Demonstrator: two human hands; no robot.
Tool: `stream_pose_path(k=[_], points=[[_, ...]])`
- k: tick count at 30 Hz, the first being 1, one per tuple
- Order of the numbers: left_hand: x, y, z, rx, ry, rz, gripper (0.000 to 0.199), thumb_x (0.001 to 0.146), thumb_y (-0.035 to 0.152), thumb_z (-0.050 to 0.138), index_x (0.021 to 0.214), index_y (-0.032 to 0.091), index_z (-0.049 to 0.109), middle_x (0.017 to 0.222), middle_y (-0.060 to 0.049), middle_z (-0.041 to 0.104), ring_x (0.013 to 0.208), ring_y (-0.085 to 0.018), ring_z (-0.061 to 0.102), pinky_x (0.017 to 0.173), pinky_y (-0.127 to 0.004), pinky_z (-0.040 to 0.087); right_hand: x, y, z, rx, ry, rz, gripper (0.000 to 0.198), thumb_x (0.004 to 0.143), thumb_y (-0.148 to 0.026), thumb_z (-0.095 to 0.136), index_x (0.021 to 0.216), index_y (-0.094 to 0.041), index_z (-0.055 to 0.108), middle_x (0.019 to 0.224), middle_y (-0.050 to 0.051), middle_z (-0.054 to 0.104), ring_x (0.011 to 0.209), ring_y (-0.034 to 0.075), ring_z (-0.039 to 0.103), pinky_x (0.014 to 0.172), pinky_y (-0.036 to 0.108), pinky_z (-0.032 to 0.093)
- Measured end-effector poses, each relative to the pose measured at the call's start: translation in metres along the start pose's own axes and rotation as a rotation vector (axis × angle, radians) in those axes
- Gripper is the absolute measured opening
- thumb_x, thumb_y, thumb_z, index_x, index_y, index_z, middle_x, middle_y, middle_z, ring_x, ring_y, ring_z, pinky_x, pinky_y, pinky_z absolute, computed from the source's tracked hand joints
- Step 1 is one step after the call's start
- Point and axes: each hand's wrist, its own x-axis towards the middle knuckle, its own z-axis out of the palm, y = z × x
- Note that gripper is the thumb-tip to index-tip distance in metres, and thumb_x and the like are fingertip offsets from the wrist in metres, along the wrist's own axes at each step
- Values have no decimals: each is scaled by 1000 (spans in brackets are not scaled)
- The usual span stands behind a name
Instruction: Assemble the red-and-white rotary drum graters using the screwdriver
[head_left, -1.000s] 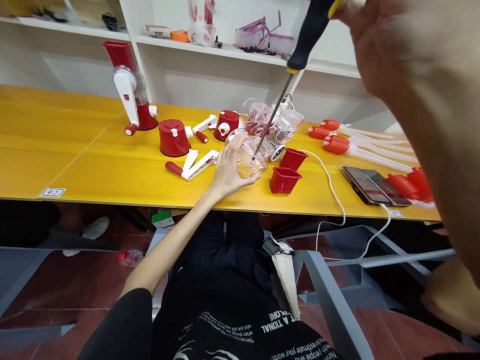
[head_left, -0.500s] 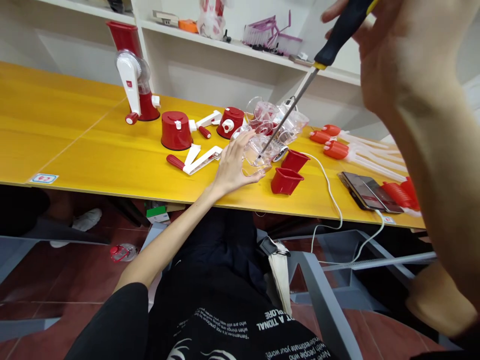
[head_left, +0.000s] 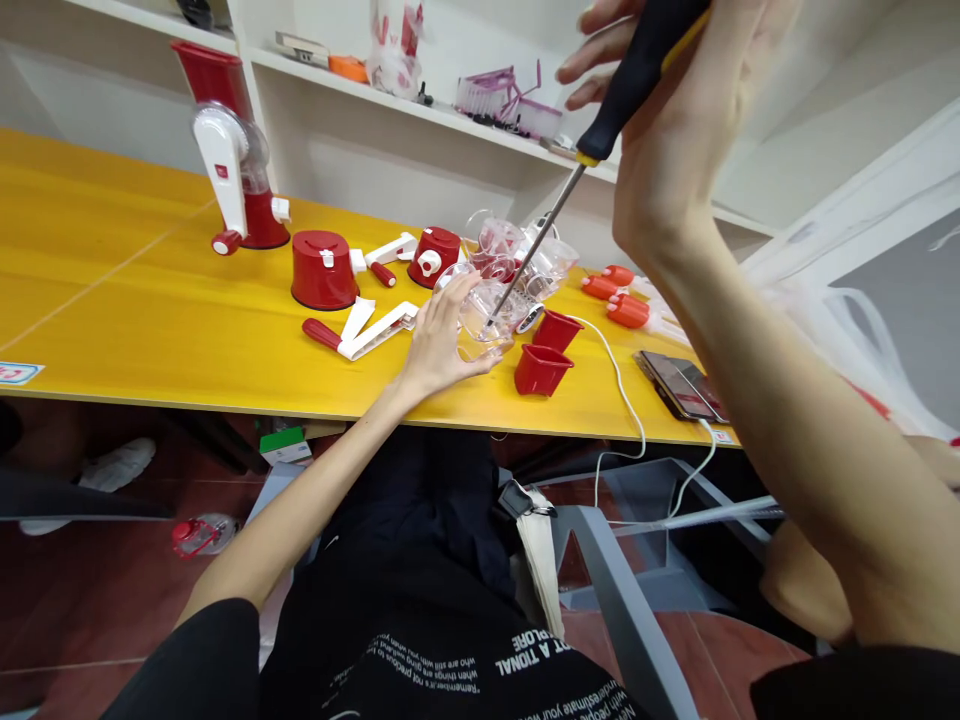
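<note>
My left hand (head_left: 439, 340) is closed around a clear plastic housing (head_left: 480, 318) on the table, fingers on its far side and thumb at its near side. High in the view, my right hand (head_left: 675, 140) grips a screwdriver (head_left: 622, 85) by its black and yellow handle, several fingers lifted away from it. The shaft slants down to the left, its tip inside the clear housing. What the tip touches is too small to make out. Right of the housing stand two red plastic cups (head_left: 541, 370). To its left lies a white crank handle (head_left: 375, 332) with a red grip.
Behind are red bases (head_left: 325, 270), more clear parts (head_left: 551, 262) and an assembled rotary grater (head_left: 236, 170). Phones (head_left: 679, 385) with a white cable (head_left: 626, 400) lie at the right, near orange-red parts (head_left: 628, 310). A shelf (head_left: 420, 105) runs along the back.
The view has turned right, so the table's things appear further left. My right hand and the screwdriver handle have shifted left in the view. A white plastic bag now shows at the right.
</note>
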Motion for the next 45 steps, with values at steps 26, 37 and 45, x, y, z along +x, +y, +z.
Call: stream_pose_path(k=[26,37,45], points=[[3,-1,-3,21,10,7,101,69,60,79,150,27,27,154,-15,43,142,-34,43,115,-55,37,-1,-60,28,-8,143,273,17,90,-10,47,77,-21,44,60,-13,61,65,6,66,60,18,56],[4,-1,-3,15,-9,6,101,69,60,79,149,26,28,155,-16,42,142,-34,43,116,-55,36,8,-71,21,-155,27,362,26,93,-16,48,68,-17,51,59,-12,61,59,3,64,57,15,56],[5,0,-5,15,-33,-1,104,69,61,79,152,28,25,157,-15,39,146,-34,38,119,-55,32,10,-73,18,-192,54,435,19,89,-12,52,71,-11,59,65,-11,65,63,4,67,66,20,62]])
